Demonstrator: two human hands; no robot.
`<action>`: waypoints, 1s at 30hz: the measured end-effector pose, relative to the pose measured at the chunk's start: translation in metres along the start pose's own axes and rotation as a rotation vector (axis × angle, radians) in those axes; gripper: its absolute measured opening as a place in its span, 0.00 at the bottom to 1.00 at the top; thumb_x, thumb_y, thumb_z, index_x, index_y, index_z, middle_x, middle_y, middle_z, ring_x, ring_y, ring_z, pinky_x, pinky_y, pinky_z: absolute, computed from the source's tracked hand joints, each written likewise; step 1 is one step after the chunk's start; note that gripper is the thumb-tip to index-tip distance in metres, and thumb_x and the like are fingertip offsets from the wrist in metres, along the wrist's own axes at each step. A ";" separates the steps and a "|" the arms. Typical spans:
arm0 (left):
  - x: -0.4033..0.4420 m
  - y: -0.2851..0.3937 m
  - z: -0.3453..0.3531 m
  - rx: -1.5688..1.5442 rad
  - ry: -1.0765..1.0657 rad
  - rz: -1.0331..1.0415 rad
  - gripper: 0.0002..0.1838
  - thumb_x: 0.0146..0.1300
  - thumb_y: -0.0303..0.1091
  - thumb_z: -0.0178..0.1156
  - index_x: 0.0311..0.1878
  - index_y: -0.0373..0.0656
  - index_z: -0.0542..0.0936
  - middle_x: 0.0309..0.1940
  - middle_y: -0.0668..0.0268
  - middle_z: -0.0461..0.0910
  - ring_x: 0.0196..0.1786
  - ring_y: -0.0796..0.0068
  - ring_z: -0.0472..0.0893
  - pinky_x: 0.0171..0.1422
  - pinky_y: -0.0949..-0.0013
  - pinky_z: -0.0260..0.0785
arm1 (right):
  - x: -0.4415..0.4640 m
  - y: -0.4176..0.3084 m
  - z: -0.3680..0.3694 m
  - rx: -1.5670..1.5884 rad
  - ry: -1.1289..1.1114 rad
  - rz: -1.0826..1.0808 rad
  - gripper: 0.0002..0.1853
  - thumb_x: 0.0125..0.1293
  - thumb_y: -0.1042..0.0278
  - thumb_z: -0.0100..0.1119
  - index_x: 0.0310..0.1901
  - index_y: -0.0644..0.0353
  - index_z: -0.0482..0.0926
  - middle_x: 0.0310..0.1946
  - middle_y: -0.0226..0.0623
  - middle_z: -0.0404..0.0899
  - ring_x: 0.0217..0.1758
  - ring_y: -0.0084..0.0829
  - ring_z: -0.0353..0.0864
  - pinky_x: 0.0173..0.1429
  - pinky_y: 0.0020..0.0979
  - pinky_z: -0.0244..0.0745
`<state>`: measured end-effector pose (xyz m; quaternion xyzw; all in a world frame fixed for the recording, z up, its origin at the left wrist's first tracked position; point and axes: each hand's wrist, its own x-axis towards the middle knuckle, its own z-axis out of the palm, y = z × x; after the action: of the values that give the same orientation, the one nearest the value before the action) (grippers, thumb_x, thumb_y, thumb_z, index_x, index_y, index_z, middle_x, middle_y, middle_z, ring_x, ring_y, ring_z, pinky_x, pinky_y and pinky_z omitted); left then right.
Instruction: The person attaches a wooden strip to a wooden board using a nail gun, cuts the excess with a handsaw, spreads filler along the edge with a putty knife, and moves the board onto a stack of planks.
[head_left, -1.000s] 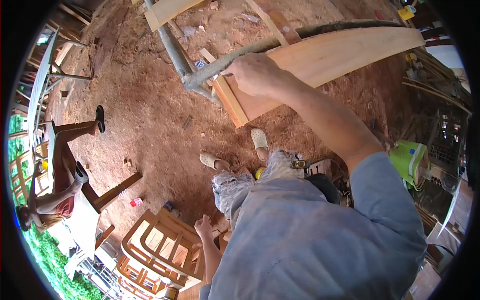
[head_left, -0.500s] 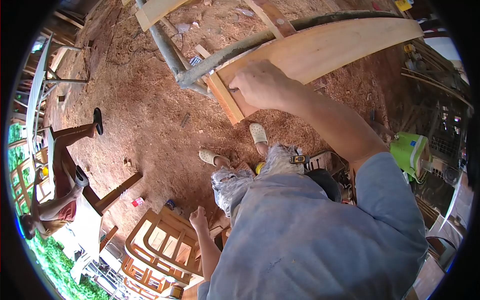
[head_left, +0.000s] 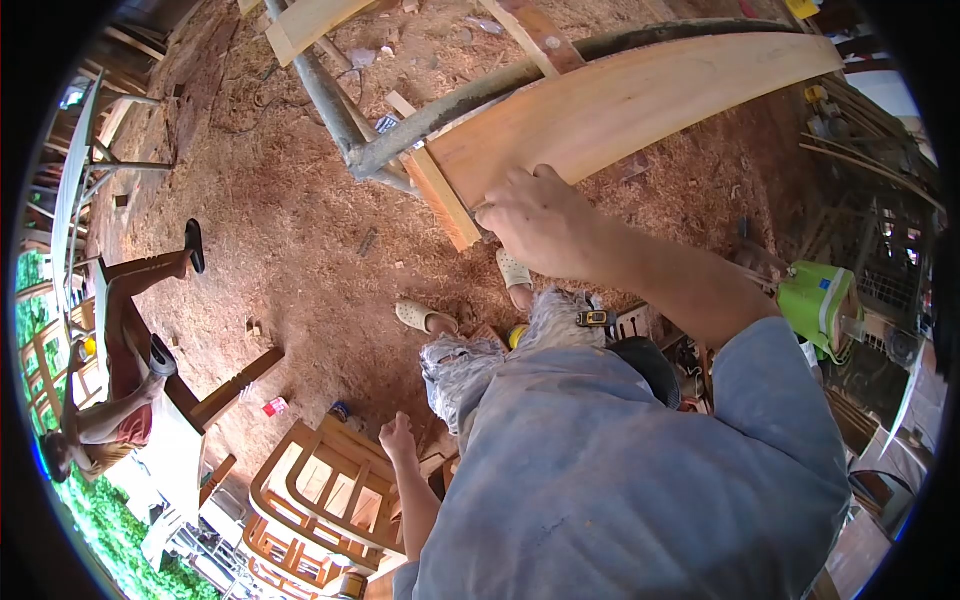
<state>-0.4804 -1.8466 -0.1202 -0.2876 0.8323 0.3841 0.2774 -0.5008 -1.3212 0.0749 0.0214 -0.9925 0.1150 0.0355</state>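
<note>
My right hand (head_left: 540, 218) is closed at the near corner of a wide light wooden board (head_left: 620, 110), its fingertips beside the narrow wooden strip (head_left: 440, 200) across the board's end. Something thin and dark, too small to name, shows at the fingertips. The board lies along a grey pole frame (head_left: 450, 112). Lower down, my left hand (head_left: 397, 437) is closed above and beside a slatted wooden chair (head_left: 335, 480), apart from the board; whatever it may hold is hidden.
A person (head_left: 115, 410) sits on a pale-topped table (head_left: 175, 450) at the left. A green container (head_left: 812, 300) stands at the right. A yellow and black tape measure (head_left: 593, 318) is at my waist. Shavings cover the ground (head_left: 290, 230).
My right hand has moved from the pole end of the strip down along it to the board's near corner. My left hand has shifted slightly left. The view has shifted a little.
</note>
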 end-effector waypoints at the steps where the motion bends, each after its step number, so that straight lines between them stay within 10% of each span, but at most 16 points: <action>1: 0.001 -0.002 0.001 -0.002 0.001 0.000 0.15 0.63 0.41 0.67 0.34 0.37 0.80 0.28 0.65 0.82 0.28 0.79 0.77 0.31 0.74 0.67 | -0.002 -0.001 0.000 0.016 -0.008 0.007 0.07 0.57 0.65 0.60 0.29 0.55 0.85 0.31 0.35 0.82 0.42 0.38 0.81 0.47 0.44 0.73; 15: 0.001 -0.020 0.004 -0.019 0.028 0.002 0.15 0.62 0.41 0.68 0.35 0.35 0.82 0.28 0.64 0.82 0.27 0.80 0.75 0.31 0.74 0.66 | 0.028 0.037 -0.020 0.316 -0.183 0.262 0.21 0.60 0.78 0.51 0.52 0.55 0.86 0.47 0.50 0.85 0.50 0.48 0.84 0.57 0.46 0.78; 30: -0.013 -0.038 0.005 -0.025 0.051 -0.060 0.15 0.64 0.40 0.67 0.36 0.34 0.81 0.32 0.62 0.85 0.34 0.74 0.81 0.42 0.70 0.73 | 0.105 0.052 -0.010 0.189 -0.250 0.332 0.14 0.60 0.74 0.51 0.44 0.64 0.83 0.43 0.53 0.84 0.50 0.50 0.84 0.56 0.49 0.79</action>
<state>-0.4440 -1.8597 -0.1326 -0.3256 0.8252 0.3785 0.2641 -0.6074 -1.2716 0.0802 -0.1251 -0.9639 0.2082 -0.1093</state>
